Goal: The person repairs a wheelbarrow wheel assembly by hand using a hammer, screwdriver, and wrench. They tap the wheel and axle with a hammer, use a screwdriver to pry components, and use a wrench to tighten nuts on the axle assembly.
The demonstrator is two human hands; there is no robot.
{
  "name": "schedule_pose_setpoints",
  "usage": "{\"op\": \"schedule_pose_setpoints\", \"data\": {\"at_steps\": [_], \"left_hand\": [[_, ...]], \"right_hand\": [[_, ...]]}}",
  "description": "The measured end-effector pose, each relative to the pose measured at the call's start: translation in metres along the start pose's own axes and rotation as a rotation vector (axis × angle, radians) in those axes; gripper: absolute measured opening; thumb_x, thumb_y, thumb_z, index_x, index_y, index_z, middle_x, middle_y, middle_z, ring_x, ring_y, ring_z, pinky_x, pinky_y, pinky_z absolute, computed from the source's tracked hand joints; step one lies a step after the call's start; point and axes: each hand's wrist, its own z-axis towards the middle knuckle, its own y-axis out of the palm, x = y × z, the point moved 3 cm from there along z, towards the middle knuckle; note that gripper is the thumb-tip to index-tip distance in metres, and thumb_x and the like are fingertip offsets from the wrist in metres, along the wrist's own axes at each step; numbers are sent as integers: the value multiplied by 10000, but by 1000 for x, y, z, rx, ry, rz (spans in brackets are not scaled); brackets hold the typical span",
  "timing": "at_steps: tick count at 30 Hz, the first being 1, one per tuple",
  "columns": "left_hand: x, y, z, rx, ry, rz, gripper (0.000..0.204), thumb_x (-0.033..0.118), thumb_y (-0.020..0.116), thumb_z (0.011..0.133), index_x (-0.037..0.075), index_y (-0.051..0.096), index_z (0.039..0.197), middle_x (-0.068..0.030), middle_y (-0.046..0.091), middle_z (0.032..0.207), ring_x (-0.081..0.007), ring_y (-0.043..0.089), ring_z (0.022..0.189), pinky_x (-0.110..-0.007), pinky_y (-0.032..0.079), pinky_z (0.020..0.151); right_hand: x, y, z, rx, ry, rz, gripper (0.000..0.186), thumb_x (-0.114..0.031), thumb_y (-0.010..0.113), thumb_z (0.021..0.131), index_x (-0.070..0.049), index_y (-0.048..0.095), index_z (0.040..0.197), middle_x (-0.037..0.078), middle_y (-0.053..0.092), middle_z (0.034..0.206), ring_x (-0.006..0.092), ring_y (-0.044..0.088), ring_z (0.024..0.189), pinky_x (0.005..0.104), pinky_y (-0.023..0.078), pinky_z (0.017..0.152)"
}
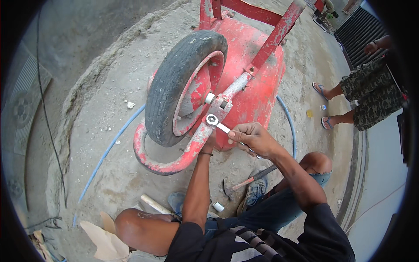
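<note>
A red wheelbarrow [250, 52] lies upside down in front of me, its black-tyred wheel [163, 83] facing up. My right hand [253, 138] is closed round a silver wrench [223, 128]. The wrench's ring end sits over a bolt on the scuffed red tubular frame [192, 148], beside the wheel's axle bracket [221, 106]. Under that tube reaches my left hand [210, 142], mostly hidden by the frame. Its fingers do not show.
A hammer [244, 183] lies by my right shoe [257, 187], near a small white cylinder [218, 206]. Blue hose [109, 148] runs under the wheelbarrow. Torn cardboard [102, 240] is at lower left. Another person in camouflage shorts [375, 96] stands at right.
</note>
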Motion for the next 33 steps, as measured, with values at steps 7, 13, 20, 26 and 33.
{"op": "schedule_pose_setpoints", "data": {"at_steps": [7, 13, 20, 26, 33], "left_hand": [[-23, 4, 0, -55, -87, -4, 144, 158, 601, 813, 21, 601, 860, -60, 619, 772, -154, 588, 712, -325, 455, 634], [-5, -5, -2, 47, -17, -126, 186, 204, 576, 817, 24, 581, 862, -46, 598, 771, -178, 560, 712, -330, 436, 645], [19, -10, 7, 64, -79, -208, 188, 226, 579, 810, 38, 580, 815, -34, 582, 734, -164, 544, 678, -336, 428, 611], [17, -6, 2, 60, -45, -197, 148, 183, 583, 789, 37, 595, 814, -33, 585, 719, -165, 540, 659, -332, 433, 606], [5, -34, -16, 14, -9, -109, 110, 132, 587, 764, 36, 612, 812, -32, 588, 701, -166, 534, 637, -327, 439, 600]], "right_hand": [[-22, -27, 31, -317, 35, -231, 248, -266, 586, 902, -48, 636, 795, -35, 418, 457, 42, 324, 349, 218, 232, 334], [7, 6, 13, -195, -11, -109, 346, -353, 552, 916, -77, 547, 708, -41, 381, 442, 44, 313, 337, 224, 224, 325], [18, 21, 5, -176, 33, 112, 346, -378, 521, 929, -102, 496, 722, -29, 354, 432, 61, 279, 324, 230, 213, 328], [31, 73, -7, 87, -1, 307, 346, -374, 476, 950, -91, 484, 752, -20, 354, 428, 71, 276, 312, 238, 225, 327], [36, 100, -1, 254, -53, 426, 367, -414, 467, 945, -94, 494, 767, -31, 382, 454, 53, 294, 336, 217, 255, 314]]}}
